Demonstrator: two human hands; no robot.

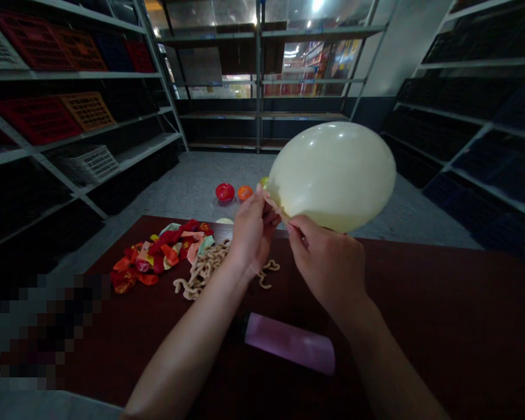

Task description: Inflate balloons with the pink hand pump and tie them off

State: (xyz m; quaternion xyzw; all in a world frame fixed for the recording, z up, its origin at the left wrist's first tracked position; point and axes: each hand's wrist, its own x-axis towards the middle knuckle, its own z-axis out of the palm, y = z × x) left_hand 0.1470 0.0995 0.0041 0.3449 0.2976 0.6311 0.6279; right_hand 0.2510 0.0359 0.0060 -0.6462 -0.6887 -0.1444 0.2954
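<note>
A large inflated cream balloon is up above the table's far edge, its neck pointing left toward me. My left hand has its fingers closed at the balloon's neck. A thin tan strip stretches between the two hands beside the neck; whether it is the neck itself or a separate piece I cannot tell. My right hand pinches the strip's near end. Under my left wrist lies a pile of curly beige cords. A purple cylinder with a dark end lies on the table between my forearms.
Uninflated balloons, mostly red and orange, are heaped on the left of the dark table. Beyond it, a red balloon and an orange balloon rest on the floor. Shelves with crates stand left; more shelving stands ahead and right.
</note>
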